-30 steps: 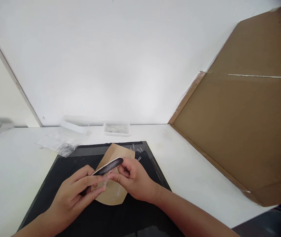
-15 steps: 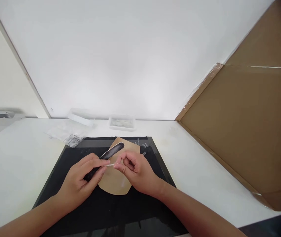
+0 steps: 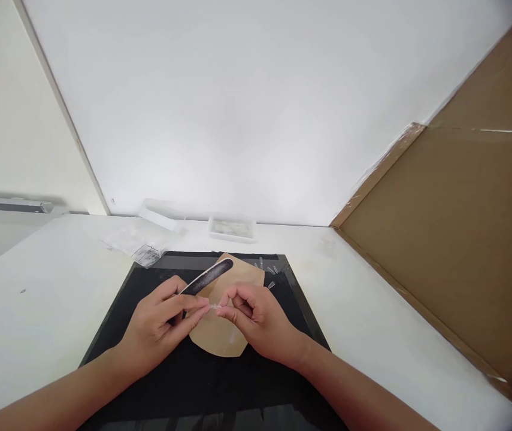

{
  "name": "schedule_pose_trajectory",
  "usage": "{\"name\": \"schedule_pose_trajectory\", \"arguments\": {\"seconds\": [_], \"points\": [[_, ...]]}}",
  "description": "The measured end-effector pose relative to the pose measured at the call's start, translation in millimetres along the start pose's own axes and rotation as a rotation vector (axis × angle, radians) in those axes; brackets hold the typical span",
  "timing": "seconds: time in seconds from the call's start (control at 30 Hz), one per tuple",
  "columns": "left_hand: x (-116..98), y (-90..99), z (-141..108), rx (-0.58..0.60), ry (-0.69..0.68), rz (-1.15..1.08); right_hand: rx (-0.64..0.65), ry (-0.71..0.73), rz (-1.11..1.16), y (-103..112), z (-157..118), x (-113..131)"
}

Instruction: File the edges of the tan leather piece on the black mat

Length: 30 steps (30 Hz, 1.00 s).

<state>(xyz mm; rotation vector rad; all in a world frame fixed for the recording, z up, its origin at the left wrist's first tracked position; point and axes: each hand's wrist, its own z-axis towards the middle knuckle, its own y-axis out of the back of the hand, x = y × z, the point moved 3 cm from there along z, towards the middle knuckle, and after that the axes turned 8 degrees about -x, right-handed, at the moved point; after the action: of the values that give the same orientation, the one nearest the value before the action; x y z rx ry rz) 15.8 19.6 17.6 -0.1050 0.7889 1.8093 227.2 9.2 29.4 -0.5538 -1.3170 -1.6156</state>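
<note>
We see a softly lit white wall (image 3: pixel 220 108) behind a white tabletop (image 3: pixel 44 305), with brown cardboard (image 3: pixel 444 239) at right.

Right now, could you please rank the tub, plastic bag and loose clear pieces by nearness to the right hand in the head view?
1. Loose clear pieces, just beyond the right hand.
2. Tub, farther back, behind the black mat.
3. Plastic bag, at the back left.

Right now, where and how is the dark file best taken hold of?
I would pinch the dark file across its long edges near the rounded far end, coming from the far side. That slim, flat end sticks out free, while the left hand covers the near part.
</note>
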Motion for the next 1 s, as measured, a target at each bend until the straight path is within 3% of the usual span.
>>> {"name": "schedule_pose_trajectory", "arguments": {"seconds": [0.27,0.73,1.0], "points": [[-3.6,1.8,-4.4,0.036,-0.097,0.100,0.058,0.008,0.025,0.7,-1.0,7.1],[-6.2,-0.3,-1.2,0.099,0.112,0.005,0.071,0.083,-0.062,6.6,0.5,8.4],[-6.4,-1.9,-4.2,0.128,0.128,0.002,0.065,0.085,-0.102,7.4,1.5,7.7]]}}
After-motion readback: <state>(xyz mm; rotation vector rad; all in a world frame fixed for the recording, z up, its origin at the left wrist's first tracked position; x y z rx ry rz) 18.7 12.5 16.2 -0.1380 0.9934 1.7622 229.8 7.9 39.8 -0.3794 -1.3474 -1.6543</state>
